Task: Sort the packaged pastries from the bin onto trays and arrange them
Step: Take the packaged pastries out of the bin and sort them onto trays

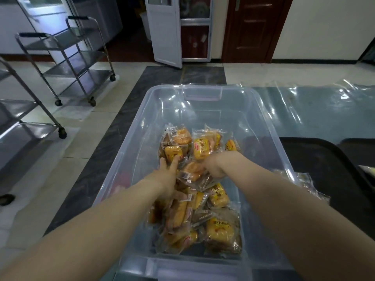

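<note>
The bin [261, 118] is clear, faintly bluish plastic, and the packaged pastries [203, 191] in it are golden yellow and brown in see-through wrappers with red-and-yellow labels and small barcodes. The tray [316, 163] beside it is black, lying on a glossy teal sheet [316, 110]. The floor [77, 138] has pale cream tiles crossed by dark grey marbled bands, the carts [67, 57] are silver steel with black wheels, and the door [255, 27] is dark reddish brown.

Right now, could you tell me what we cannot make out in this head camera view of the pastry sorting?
- Right hand: fingers curl down out of sight among the packaged pastries, so any grip is unclear.
- Black tray: cut off by the right edge; the clear bin wall blurs its near side.
- Package print: too small and blurred to read.
- Left hand: fingers spread on a packet, palm side hidden.
</note>
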{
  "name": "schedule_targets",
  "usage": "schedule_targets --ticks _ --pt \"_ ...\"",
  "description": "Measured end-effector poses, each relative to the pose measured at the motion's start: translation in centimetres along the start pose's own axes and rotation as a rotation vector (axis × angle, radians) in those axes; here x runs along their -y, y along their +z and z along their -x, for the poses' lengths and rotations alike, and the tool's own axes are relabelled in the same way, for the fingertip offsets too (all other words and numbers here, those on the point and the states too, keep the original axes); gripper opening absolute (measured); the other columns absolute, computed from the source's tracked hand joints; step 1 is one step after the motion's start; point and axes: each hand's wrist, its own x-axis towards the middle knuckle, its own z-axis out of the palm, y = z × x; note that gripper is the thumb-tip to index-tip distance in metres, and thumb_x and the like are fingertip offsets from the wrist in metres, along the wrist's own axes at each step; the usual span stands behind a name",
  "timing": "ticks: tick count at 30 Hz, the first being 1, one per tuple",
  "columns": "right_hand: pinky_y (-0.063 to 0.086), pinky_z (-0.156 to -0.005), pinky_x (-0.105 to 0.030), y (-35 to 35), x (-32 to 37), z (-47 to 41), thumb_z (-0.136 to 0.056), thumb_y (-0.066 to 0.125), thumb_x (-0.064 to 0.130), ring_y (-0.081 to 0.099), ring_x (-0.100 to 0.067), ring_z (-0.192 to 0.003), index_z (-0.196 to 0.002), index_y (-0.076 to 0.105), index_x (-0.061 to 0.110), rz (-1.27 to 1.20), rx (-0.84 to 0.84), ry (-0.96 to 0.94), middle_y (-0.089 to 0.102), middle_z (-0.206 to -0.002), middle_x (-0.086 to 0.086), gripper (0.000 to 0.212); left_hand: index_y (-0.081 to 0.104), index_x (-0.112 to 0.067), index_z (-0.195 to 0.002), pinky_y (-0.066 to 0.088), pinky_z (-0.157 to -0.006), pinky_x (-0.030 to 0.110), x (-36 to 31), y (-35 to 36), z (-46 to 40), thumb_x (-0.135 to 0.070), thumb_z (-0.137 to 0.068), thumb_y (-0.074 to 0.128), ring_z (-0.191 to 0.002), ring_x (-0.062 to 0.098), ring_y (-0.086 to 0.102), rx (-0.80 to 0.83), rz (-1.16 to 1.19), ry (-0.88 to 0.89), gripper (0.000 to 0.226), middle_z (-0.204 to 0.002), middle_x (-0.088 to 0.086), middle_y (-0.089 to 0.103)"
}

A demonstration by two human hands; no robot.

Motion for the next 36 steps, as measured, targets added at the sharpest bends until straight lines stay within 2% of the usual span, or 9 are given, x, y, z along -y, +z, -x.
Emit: schedule_targets --ticks 3,9,14,18,23,26,29,32,36 --pt "0.044 -0.101 -0.047 -0.7 -0.8 0.7 -0.086 0.050 -0.009 0.039 -0.038 -0.133 -0.149 0.032 0.012 -0.055 -0.037 0.105 0.025 -0.156 -0.017 0.069 -0.025 -0.033 -0.143 0.027 -0.111 0.051 -0.7 0.3 0.0 -0.062 -0.073 0.066 -0.141 0.042 0.010 -0.046 -0.008 0.037 0.118 -0.153 0.013 -0.027" --pt "0.047 -0.093 -0.050 -0.2 -1.6 1.3 -0.086 0.051 -0.002 0.049 -0.040 -0.120 -0.148 0.027 0.006 -0.169 -0.174 0.279 0.044 -0.142 -0.019 0.067 -0.026 -0.036 -0.142 0.002 -0.111 0.057 -1.8 2.3 -0.4 -0.071 -0.065 0.065 -0.133 0.045 -0.028 0.210 -0.210 0.022 0.124 -0.148 0.010 -0.037" --pt "0.048 -0.093 -0.051 -0.2 -1.7 0.5 -0.084 0.057 -0.001 0.055 -0.038 -0.112 -0.131 0.048 -0.001 -0.216 -0.142 0.241 0.054 -0.129 -0.019 0.048 -0.013 -0.033 -0.147 0.019 -0.111 0.058 -2.0 3.6 -1.6 -0.042 -0.078 0.068 -0.139 0.047 -0.009 0.068 -0.256 0.035 0.107 -0.157 0.010 -0.005" --pt "0.047 -0.095 -0.052 0.1 -1.6 0.2 -0.083 0.057 -0.002 0.054 -0.038 -0.114 -0.126 0.054 0.001 -0.191 -0.156 0.244 0.054 -0.131 -0.019 0.043 0.019 -0.030 -0.145 0.035 -0.104 0.051 -1.6 2.9 -2.1 -0.021 -0.089 0.052 -0.131 0.042 0.025 -0.033 -0.243 0.073 0.065 -0.140 0.017 0.034" --pt "0.049 -0.094 -0.049 0.1 -1.1 0.6 -0.085 0.057 0.000 0.054 -0.038 -0.114 -0.125 0.055 0.000 -0.148 -0.099 0.204 0.052 -0.133 -0.019 0.040 0.061 -0.016 -0.118 0.046 -0.094 0.040 -1.6 1.3 -2.0 -0.007 -0.093 0.041 -0.114 0.029 0.051 -0.149 -0.173 0.082 0.033 -0.120 0.010 0.057" --pt "0.035 -0.104 -0.062 0.2 -0.4 0.5 -0.085 0.067 0.034 0.037 -0.043 -0.132 -0.142 0.041 0.011 -0.028 0.011 0.214 0.037 -0.148 -0.018 0.066 0.065 -0.015 -0.112 0.048 -0.092 0.039 -1.6 0.9 -1.9 -0.008 -0.093 0.043 -0.110 0.027 0.053 -0.187 -0.179 0.079 0.030 -0.116 0.008 0.059" --pt "0.024 -0.109 -0.063 0.8 1.0 0.1 -0.070 0.070 0.065 0.028 -0.041 -0.138 -0.152 0.019 0.020 -0.107 -0.104 0.086 0.032 -0.153 -0.014 0.106 0.063 -0.015 -0.115 0.043 -0.098 0.038 -1.2 0.5 -2.0 -0.007 -0.093 0.041 -0.117 0.028 0.047 -0.237 -0.198 0.112 0.032 -0.121 0.008 0.056" --pt "0.026 -0.109 -0.063 2.2 2.9 -0.4 -0.064 0.071 0.070 0.021 -0.043 -0.141 -0.153 -0.005 0.027 -0.223 -0.170 -0.042 0.009 -0.160 -0.016 0.125 0.052 -0.015 -0.130 0.032 -0.108 0.039 -0.7 0.5 -1.9 -0.011 -0.096 0.042 -0.129 0.029 0.035 -0.202 -0.247 0.150 0.036 -0.136 0.009 0.045" --pt "0.025 -0.109 -0.063 4.6 4.3 -1.4 -0.063 0.075 0.065 -0.001 -0.050 -0.142 -0.145 -0.029 0.031 -0.183 -0.107 -0.015 -0.032 -0.152 -0.020 0.137 0.013 -0.023 -0.150 0.014 -0.116 0.048 0.1 1.5 -1.6 -0.007 -0.095 0.043 -0.143 0.038 -0.003 -0.051 -0.220 0.102 0.065 -0.157 0.013 0.000"
